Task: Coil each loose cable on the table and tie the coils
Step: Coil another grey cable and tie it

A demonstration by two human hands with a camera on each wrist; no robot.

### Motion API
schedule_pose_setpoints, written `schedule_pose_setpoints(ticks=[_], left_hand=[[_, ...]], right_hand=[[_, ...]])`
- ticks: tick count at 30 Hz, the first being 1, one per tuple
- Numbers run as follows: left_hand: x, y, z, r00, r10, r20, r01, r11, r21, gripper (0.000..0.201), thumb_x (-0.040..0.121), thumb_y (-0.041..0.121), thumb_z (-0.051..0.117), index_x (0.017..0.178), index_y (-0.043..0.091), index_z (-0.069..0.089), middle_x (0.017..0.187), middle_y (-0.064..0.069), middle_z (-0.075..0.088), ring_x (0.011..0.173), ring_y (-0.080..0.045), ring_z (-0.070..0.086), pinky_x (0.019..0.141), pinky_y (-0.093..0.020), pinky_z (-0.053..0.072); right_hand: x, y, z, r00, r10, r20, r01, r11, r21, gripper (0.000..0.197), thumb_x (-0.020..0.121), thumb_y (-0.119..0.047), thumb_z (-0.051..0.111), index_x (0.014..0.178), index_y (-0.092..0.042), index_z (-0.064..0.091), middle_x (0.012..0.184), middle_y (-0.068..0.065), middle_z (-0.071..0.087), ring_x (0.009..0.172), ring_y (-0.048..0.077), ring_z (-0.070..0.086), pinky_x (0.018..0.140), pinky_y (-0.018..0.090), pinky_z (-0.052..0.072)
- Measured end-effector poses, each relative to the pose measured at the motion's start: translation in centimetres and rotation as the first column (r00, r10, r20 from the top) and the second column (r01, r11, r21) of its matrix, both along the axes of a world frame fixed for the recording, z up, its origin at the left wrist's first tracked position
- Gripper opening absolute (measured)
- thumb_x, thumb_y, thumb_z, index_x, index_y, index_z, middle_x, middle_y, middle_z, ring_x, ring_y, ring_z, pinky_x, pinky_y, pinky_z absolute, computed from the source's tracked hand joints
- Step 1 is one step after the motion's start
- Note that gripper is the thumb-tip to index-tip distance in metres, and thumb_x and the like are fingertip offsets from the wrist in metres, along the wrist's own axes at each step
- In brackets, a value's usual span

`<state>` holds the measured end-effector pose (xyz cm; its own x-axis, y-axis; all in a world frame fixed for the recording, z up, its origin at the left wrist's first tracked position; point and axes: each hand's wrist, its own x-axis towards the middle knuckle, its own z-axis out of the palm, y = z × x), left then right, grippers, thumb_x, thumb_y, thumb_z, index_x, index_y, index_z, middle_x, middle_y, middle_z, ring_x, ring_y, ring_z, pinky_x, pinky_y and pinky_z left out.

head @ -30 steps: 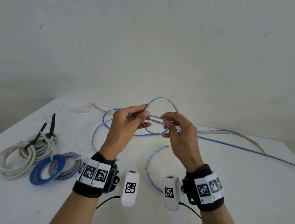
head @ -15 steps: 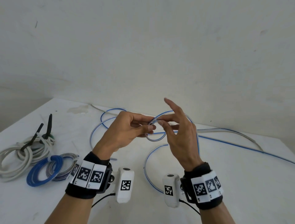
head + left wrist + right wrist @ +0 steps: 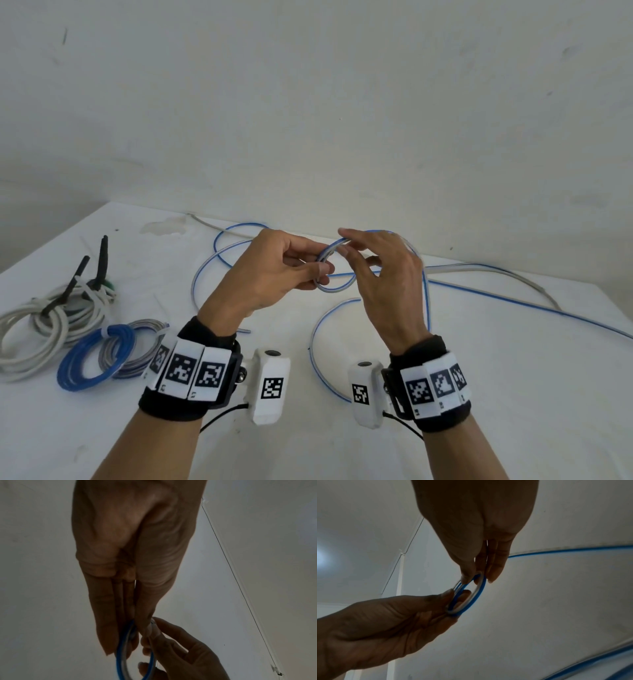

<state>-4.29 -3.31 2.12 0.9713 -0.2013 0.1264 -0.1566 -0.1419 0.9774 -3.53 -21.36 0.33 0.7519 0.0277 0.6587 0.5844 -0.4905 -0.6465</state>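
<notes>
Supporting everything, the white surface (image 3: 479, 394) carries the trailing blue-and-white cable (image 3: 513, 301) and, at far left, three tied coils (image 3: 92, 356). Above it, the left hand (image 3: 270, 274) pinches a small loop (image 3: 334, 287) of that cable. The right hand (image 3: 387, 291) has its thumb and fingers (image 3: 494, 566) closed on the loop's upper edge.

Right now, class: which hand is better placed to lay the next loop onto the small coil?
Right hand: its fingertips already guide the blue-and-white cable trailing off that side. The left hand is busy pinching the coil.
</notes>
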Motion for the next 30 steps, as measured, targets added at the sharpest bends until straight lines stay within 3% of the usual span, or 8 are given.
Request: schedule_pose_setpoints(ticks=[5, 7, 9, 12, 15, 19, 23, 30], left_hand=[[0.0, 0.5, -0.3, 0.999, 0.031, -0.009, -0.031, 0.999, 0.026, 0.016, 0.090, 0.008, 0.074, 0.106, 0.009, 0.076, 0.088, -0.012, 0.078, 0.080, -0.021, 0.076, 0.076, -0.030, 0.062], [0.0, 0.8, -0.1, 0.999, 0.045, -0.008, -0.044, 0.998, 0.039, 0.016, 0.089, 0.007, 0.075, 0.105, 0.008, 0.076, 0.088, -0.012, 0.078, 0.081, -0.020, 0.077, 0.074, -0.028, 0.062], [0.0, 1.0, 0.3, 0.999, 0.052, -0.015, -0.052, 0.998, 0.029, 0.016, 0.088, 0.006, 0.075, 0.104, 0.007, 0.076, 0.088, -0.013, 0.078, 0.080, -0.020, 0.077, 0.074, -0.028, 0.062], [-0.1, 1.3, 0.7, 0.998, 0.050, -0.033, -0.051, 0.998, -0.040, 0.016, 0.089, 0.005, 0.074, 0.104, 0.008, 0.076, 0.088, -0.014, 0.078, 0.081, -0.021, 0.076, 0.075, -0.029, 0.062], [-0.2, 1.6, 1.0, 0.997, 0.060, -0.045, -0.067, 0.984, -0.164, 0.017, 0.088, 0.002, 0.072, 0.105, 0.004, 0.074, 0.086, -0.012, 0.077, 0.080, -0.022, 0.075, 0.074, -0.029, 0.062], [-0.5, 1.6, 1.3, 0.997, 0.077, -0.015, -0.079, 0.967, -0.244, 0.019, 0.087, 0.005, 0.072, 0.106, 0.002, 0.074, 0.087, -0.013, 0.077, 0.083, -0.023, 0.076, 0.073, -0.028, 0.061], [-0.6, 1.3, 1.3, 0.999, 0.048, -0.022, -0.053, 0.952, -0.300, 0.028, 0.080, 0.011, 0.075, 0.106, 0.003, 0.073, 0.089, -0.012, 0.076, 0.086, -0.026, 0.076, 0.077, -0.033, 0.062], [-0.6, 0.7, 1.3, 0.998, 0.060, -0.014, -0.061, 0.939, -0.337, 0.018, 0.087, 0.002, 0.072, 0.106, 0.001, 0.072, 0.090, -0.015, 0.075, 0.086, -0.029, 0.076, 0.076, -0.032, 0.061]], right_hand=[[0.1, 0.2, -0.3, 0.982, -0.169, 0.088, 0.182, 0.969, -0.170, 0.020, 0.092, -0.034, 0.074, 0.111, -0.031, 0.078, 0.096, -0.003, 0.050, 0.094, 0.020, 0.049, 0.077, 0.037, 0.048], [0.2, -0.2, 0.0, 0.964, -0.232, 0.130, 0.260, 0.928, -0.267, 0.019, 0.092, -0.042, 0.071, 0.108, -0.034, 0.078, 0.110, -0.003, 0.055, 0.102, 0.020, 0.048, 0.086, 0.035, 0.040], [0.4, -0.7, 0.1, 0.982, -0.162, 0.097, 0.182, 0.947, -0.266, 0.017, 0.096, -0.039, 0.066, 0.106, -0.034, 0.078, 0.116, -0.007, 0.065, 0.109, 0.013, 0.055, 0.096, 0.037, 0.040], [0.6, -1.2, 0.5, 0.993, 0.056, -0.103, -0.059, 0.998, -0.025, 0.015, 0.099, -0.020, 0.066, 0.106, -0.024, 0.078, 0.095, -0.012, 0.074, 0.088, 0.009, 0.068, 0.082, 0.034, 0.053], [0.3, -1.0, 1.0, 0.974, 0.148, -0.171, -0.117, 0.977, 0.180, 0.012, 0.098, -0.014, 0.065, 0.104, -0.020, 0.074, 0.084, -0.005, 0.074, 0.066, 0.014, 0.066, 0.061, 0.026, 0.050], [-0.2, -0.3, 1.4, 0.926, 0.307, -0.218, -0.196, 0.887, 0.418, 0.004, 0.098, -0.014, 0.066, 0.097, -0.010, 0.067, 0.090, 0.007, 0.077, 0.071, 0.018, 0.064, 0.051, 0.027, 0.047], [-0.5, -0.4, 1.6, 0.915, 0.342, -0.213, -0.215, 0.862, 0.458, 0.002, 0.096, -0.014, 0.069, 0.098, -0.012, 0.068, 0.087, 0.009, 0.077, 0.072, 0.018, 0.062, 0.050, 0.027, 0.047], [-0.8, -0.1, 1.7, 0.928, 0.318, -0.193, -0.179, 0.837, 0.517, 0.011, 0.096, -0.014, 0.069, 0.106, -0.014, 0.073, 0.089, 0.007, 0.077, 0.075, 0.019, 0.060, 0.051, 0.025, 0.047]])
